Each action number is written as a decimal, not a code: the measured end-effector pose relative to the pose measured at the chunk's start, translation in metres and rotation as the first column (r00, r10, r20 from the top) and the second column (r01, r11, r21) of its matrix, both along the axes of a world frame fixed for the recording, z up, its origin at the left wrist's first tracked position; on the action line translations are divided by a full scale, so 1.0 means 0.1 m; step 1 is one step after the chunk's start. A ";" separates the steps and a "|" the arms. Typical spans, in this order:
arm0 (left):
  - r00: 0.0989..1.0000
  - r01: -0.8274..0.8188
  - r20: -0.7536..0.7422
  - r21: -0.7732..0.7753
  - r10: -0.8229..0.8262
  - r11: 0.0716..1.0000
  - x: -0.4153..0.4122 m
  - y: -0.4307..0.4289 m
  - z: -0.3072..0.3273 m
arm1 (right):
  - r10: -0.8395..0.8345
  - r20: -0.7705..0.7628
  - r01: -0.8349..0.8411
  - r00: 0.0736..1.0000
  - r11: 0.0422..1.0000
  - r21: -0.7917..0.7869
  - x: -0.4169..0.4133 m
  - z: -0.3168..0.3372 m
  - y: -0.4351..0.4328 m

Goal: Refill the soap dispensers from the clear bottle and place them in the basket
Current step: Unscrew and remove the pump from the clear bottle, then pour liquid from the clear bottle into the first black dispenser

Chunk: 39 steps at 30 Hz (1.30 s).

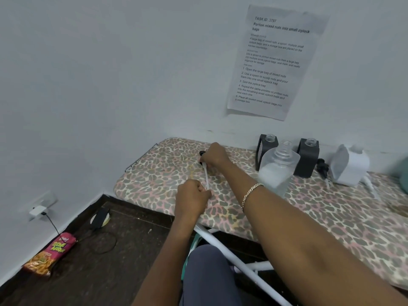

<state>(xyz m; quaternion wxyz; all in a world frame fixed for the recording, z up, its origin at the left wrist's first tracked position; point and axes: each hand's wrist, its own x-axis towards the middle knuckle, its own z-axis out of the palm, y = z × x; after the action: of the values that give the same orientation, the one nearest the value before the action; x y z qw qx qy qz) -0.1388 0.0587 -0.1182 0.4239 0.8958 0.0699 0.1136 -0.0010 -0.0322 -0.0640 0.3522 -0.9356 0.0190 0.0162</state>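
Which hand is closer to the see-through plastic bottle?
Right. The right hand grips the black pump head left of the clear plastic bottle; the left hand pinches the white tube end farther left.

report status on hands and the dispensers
Right hand grips black pump head, left hand pinches its tube. Left dispenser and right dispenser uncapped by the wall. Clear bottle open, part full, standing in front of them.

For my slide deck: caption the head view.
Right hand grips pump head, left hand pinches its tube, near uncapped dispensers.
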 end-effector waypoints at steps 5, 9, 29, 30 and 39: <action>0.996 -0.038 0.081 0.035 0.035 0.999 -0.05 -0.01 0.05 | 0.074 0.118 -0.069 0.990 0.996 -0.048 -0.25 0.29 -0.04; 0.961 -0.059 0.272 0.041 0.046 0.997 -0.10 -0.09 0.17 | 0.100 0.236 -0.092 0.967 0.995 -0.044 -0.58 0.59 -0.18; 0.869 0.414 0.307 -0.025 -0.387 0.910 -0.43 -1.10 0.42 | -0.022 0.535 -0.009 0.845 0.998 0.055 -1.11 1.42 -1.69; 0.875 0.401 0.306 -0.021 -0.376 0.916 -0.42 -1.10 0.41 | -0.043 0.510 0.007 0.859 0.997 0.073 -1.07 1.36 -1.73; 0.890 0.292 0.384 -0.061 -0.248 0.954 -0.38 -1.03 0.37 | -0.261 0.402 0.224 0.877 0.965 0.139 -0.72 0.70 -1.94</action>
<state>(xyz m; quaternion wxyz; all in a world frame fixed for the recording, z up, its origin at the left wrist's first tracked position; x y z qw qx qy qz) -0.1767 -0.0447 -0.0816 0.4930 0.8324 -0.1304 0.2168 -0.0729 -0.2261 0.0058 0.3883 -0.8910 0.0597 -0.2274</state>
